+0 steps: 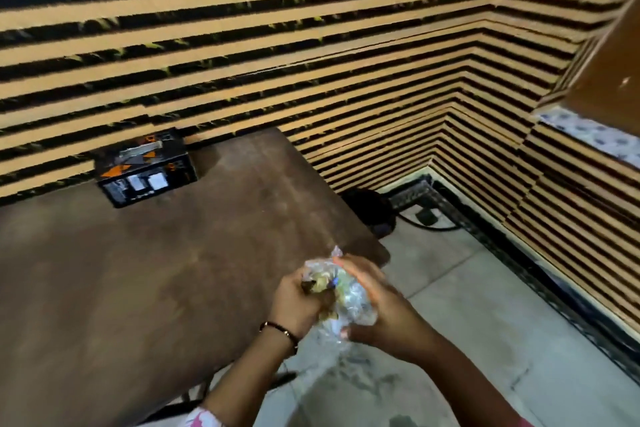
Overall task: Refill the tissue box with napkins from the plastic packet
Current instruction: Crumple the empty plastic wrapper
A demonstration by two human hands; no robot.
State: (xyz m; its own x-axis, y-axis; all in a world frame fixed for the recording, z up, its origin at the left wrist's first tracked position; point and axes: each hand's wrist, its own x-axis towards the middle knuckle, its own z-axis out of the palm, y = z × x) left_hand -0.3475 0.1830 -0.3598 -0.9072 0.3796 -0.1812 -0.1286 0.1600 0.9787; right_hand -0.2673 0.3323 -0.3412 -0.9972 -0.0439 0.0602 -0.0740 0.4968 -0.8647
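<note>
In the head view, a crumpled plastic packet [341, 291] is held between both hands, just past the near corner of the brown surface [156, 270]. The left hand [299, 302] is curled around the packet's left side. The right hand [377, 302] is pressed flat against its right side, with the fingers [353, 269] laid over the top. Both arms are bent in from below. The black tissue box [147, 166] is seen far off, up and to the left, against the striped wall [311, 28]. Its long side is laid along the wall. The left hand is nearer to it.
</note>
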